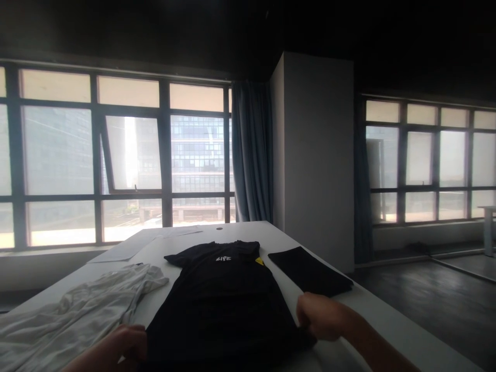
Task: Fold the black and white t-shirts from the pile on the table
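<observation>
A black T-shirt (225, 299) lies spread on the white table, its collar and sleeves toward the far end. Pale lettering marks its upper part, and a yellow patch shows near the right sleeve. At the near left edge of the hem, my left hand (129, 341) is closed on the cloth. My right hand (320, 315) grips the lower right corner in closed fingers. The nearest part of the shirt runs out of the bottom of the view.
Crumpled white cloth (89, 305) lies on the left of the table (248, 231). A folded black cloth (310, 271) sits by the right edge. White paper (120, 250) lies at the far left. Beyond stand a blue curtain (251, 155) and a pillar (318, 155).
</observation>
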The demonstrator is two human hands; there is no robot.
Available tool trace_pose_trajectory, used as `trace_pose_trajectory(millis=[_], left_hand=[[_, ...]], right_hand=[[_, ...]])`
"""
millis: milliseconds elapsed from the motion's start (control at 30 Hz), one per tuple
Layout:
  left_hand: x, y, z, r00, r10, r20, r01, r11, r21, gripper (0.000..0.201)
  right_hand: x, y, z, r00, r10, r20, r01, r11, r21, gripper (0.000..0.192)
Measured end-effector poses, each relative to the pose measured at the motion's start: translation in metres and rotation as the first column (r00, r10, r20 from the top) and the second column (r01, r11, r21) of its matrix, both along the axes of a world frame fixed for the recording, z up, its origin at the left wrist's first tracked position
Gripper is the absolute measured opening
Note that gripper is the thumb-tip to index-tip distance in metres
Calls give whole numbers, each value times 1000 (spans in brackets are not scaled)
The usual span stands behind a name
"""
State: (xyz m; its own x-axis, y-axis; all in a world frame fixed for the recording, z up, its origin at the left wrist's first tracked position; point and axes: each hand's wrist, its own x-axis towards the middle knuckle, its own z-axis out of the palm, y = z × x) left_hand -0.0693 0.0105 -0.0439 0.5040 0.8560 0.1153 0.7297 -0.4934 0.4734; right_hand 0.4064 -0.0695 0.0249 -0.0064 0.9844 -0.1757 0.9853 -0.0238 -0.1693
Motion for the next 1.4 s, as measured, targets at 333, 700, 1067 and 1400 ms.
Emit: trace_pose_trajectory(millis=[333, 700, 1067, 1400], left_hand=[[29, -33, 19, 991, -98, -95, 84, 985, -148, 18], [45, -41, 34, 953, -173, -249, 101, 956, -277, 19], [46, 6, 22, 989, -145, -1, 142, 966, -218, 52], [61, 124, -3, 950, 151, -272, -107, 979, 171, 61]], right_hand=[[39, 26, -13, 975, -41, -220, -85, 841, -534, 19], [22, 40, -37, 988, -76, -131, 22, 928, -372, 24], [17, 88, -9, 994, 106, 14, -106, 994, -6, 35], [-25, 204, -42, 958, 155, 240, -200, 965, 172, 41]])
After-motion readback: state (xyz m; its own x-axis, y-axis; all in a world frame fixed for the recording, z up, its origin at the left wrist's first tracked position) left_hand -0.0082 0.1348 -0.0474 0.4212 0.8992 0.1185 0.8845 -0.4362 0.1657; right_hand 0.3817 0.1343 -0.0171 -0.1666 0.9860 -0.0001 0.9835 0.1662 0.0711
